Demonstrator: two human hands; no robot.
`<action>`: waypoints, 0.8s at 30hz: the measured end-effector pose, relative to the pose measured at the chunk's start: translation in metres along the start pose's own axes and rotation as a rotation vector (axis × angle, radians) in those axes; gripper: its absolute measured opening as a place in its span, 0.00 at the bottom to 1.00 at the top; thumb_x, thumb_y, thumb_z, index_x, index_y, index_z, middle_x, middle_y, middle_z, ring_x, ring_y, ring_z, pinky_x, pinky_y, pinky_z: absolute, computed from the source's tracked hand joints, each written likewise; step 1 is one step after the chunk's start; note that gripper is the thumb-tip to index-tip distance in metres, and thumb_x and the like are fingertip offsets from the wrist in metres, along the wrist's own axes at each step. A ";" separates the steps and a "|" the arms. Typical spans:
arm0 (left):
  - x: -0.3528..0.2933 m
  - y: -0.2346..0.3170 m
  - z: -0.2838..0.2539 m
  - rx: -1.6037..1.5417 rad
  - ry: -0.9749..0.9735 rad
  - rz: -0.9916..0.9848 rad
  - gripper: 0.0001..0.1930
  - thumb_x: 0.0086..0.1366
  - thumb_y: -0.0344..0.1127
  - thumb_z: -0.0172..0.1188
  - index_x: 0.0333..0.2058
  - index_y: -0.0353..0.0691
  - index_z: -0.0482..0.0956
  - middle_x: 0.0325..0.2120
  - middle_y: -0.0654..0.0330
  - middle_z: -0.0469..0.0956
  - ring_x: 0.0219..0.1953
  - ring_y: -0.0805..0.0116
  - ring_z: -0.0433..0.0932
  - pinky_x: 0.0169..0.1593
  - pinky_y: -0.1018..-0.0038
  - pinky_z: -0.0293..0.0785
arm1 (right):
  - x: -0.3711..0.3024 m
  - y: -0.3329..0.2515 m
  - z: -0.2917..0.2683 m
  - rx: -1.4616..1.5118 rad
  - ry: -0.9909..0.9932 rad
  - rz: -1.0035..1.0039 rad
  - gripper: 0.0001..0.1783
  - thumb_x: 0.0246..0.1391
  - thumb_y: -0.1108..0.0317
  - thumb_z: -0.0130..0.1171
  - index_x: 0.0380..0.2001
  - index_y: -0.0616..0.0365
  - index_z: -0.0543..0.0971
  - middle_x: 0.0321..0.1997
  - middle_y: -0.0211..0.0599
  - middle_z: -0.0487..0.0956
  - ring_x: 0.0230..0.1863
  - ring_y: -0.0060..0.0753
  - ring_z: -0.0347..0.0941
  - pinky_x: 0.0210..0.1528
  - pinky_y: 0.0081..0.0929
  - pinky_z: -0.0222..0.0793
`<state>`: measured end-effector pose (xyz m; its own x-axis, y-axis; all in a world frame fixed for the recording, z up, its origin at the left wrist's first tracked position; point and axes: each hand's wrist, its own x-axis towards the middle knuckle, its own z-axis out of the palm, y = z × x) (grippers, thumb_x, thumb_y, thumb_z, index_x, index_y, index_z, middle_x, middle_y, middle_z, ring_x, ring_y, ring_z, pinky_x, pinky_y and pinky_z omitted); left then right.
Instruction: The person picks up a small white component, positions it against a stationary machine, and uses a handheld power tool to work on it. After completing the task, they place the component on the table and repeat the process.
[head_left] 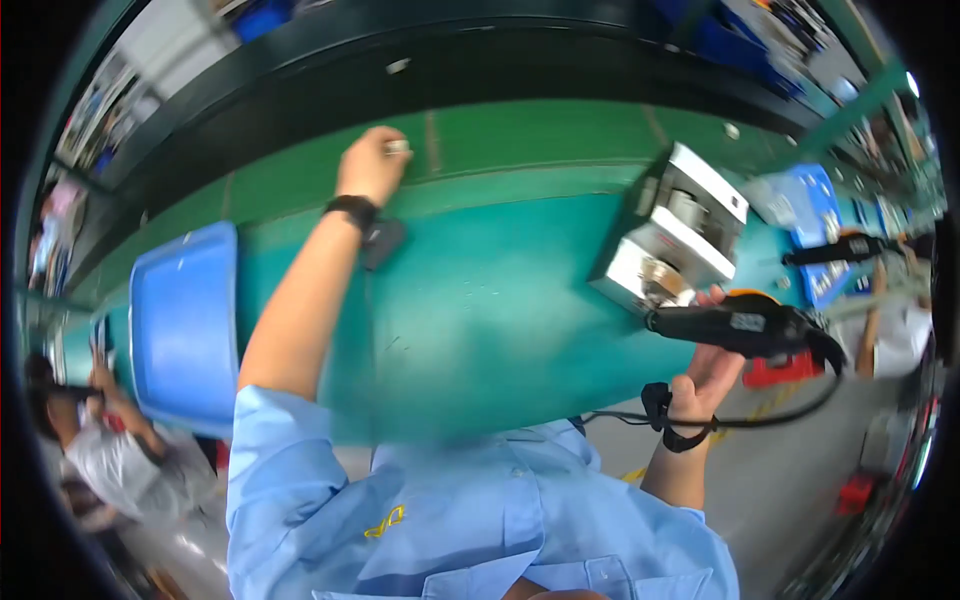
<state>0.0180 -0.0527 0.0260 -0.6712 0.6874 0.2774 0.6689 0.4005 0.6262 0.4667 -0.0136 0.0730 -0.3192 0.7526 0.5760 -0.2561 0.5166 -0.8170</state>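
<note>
My left hand [372, 168] reaches to the far edge of the green work surface. Its fingers are closed around a small whitish part [398, 147]. On the right, a black electric screwdriver [740, 325] lies across my right hand [712, 372], held from underneath; the tool hides most of the fingers, and a few fingertips show beyond it. The screwdriver's tip is close to a white box-shaped housing [684, 235] that is open towards me. Inside it sit a silvery cylindrical part [686, 207] and a brownish, coil-like part [660, 278].
A blue tray [186, 320] stands at the left. Near my left wrist lies a small dark block [382, 244]. A black cord [780, 418] loops past my right wrist. At the right are a clear bag [768, 196] and another blue tray [815, 200]. Other people sit at both sides.
</note>
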 end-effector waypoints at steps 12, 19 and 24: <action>0.069 -0.089 0.038 0.070 0.053 -0.052 0.27 0.61 0.39 0.64 0.57 0.36 0.69 0.37 0.55 0.76 0.31 0.69 0.77 0.37 0.74 0.75 | 0.039 -0.001 -0.246 -0.260 0.926 0.017 0.17 0.59 0.66 0.57 0.49 0.60 0.72 0.43 0.33 0.76 0.42 0.24 0.74 0.42 0.25 0.74; 0.027 -0.091 0.008 0.331 0.260 0.138 0.27 0.58 0.38 0.66 0.56 0.42 0.71 0.52 0.51 0.67 0.32 0.66 0.76 0.45 0.72 0.73 | 0.095 0.131 -0.348 -1.001 0.314 0.456 0.27 0.47 0.67 0.67 0.53 0.57 0.74 0.40 0.39 0.80 0.41 0.35 0.78 0.44 0.29 0.74; -0.027 -0.010 -0.023 0.145 -0.009 0.079 0.24 0.59 0.36 0.65 0.54 0.42 0.72 0.50 0.54 0.69 0.33 0.69 0.75 0.42 0.74 0.73 | 0.097 0.181 -0.359 -1.327 0.117 0.314 0.24 0.46 0.65 0.67 0.48 0.59 0.78 0.36 0.41 0.82 0.41 0.42 0.79 0.46 0.31 0.73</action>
<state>0.0226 -0.0888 0.0291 -0.6124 0.7252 0.3148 0.7590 0.4280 0.4907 0.7166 0.2997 -0.0287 -0.1055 0.9053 0.4115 0.8924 0.2687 -0.3624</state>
